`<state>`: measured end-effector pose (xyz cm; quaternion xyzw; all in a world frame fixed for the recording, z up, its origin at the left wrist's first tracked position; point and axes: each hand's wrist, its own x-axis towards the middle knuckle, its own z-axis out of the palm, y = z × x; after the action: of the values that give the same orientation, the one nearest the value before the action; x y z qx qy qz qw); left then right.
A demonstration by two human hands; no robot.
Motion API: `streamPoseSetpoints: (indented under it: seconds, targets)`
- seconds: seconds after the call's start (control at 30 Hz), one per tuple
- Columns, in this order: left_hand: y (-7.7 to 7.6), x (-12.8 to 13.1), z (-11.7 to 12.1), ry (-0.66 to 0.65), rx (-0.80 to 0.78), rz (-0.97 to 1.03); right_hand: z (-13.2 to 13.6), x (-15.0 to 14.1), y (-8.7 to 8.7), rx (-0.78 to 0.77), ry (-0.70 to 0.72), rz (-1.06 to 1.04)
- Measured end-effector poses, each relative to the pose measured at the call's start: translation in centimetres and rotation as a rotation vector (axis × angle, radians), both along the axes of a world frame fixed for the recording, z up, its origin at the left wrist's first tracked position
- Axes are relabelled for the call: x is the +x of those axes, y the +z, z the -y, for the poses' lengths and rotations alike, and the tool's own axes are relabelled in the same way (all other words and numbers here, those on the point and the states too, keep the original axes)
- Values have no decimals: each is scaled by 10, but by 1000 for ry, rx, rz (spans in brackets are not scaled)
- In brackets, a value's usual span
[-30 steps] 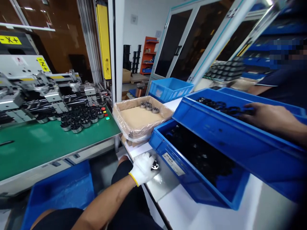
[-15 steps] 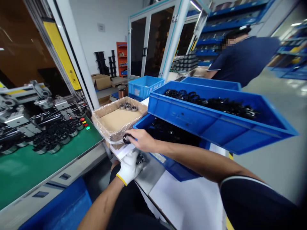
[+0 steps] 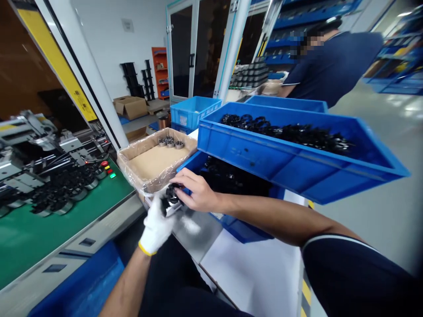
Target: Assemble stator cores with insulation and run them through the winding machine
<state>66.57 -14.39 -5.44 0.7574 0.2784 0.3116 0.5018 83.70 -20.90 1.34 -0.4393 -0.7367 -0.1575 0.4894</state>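
In front of me, a black ring-shaped part [image 3: 172,192] sits between my two hands. My left hand [image 3: 156,226], in a white knitted glove with a yellow cuff, grips a round metal-and-black part from the left; that part is mostly hidden and blurred. My bare right hand [image 3: 194,190] has its fingers closed on the black ring from the right. The two parts are together or nearly so; whether they are joined I cannot tell. Just behind the hands stands a plastic-lined carton [image 3: 130,179] with several round metal parts with black tops [image 3: 170,141] at its far side.
A long blue crate [image 3: 297,169] full of black rings rests across a lower blue crate [image 3: 244,235] to the right. At left, a green work surface [image 3: 99,207] holds many metal-and-black parts [image 3: 62,198] beside a machine. A co-worker [image 3: 333,66] bends at a far table.
My left hand has risen and moved left, bringing its round part up to the black ring in my right hand. The right hand has barely moved. The view has shifted slightly.
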Motion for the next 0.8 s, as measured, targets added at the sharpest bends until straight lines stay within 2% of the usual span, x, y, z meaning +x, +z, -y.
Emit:
streamPoseSetpoints:
  seconds: [0.07, 0.17, 0.23, 0.33, 0.43, 0.53, 0.63, 0.7, 0.8]
  targets:
    - [17, -12, -10, 56, -64, 152, 4, -3, 4, 4, 34, -12]
    - [34, -24, -18, 111, -182, 226, 9, -8, 8, 5, 61, 2]
    - [36, -26, -16, 80, -333, 315, 12, -12, 9, -5, 73, -17]
    - [31, -24, -5, -55, -513, 432, 16, -18, 9, -40, 114, -58]
    - [30, -22, 6, -105, -403, 382, 18, -22, 8, -46, 109, -50]
    - [39, -23, 11, -17, -259, 271, 21, -21, 10, -38, 99, -32]
    - [48, -27, 8, 62, -239, 229, 22, -18, 11, -94, 197, 21]
    - [49, -31, 5, 68, -233, 225, 22, -17, 11, -139, 232, 86]
    - [45, -35, 2, 10, -224, 228, 21, -16, 9, -101, 172, 162]
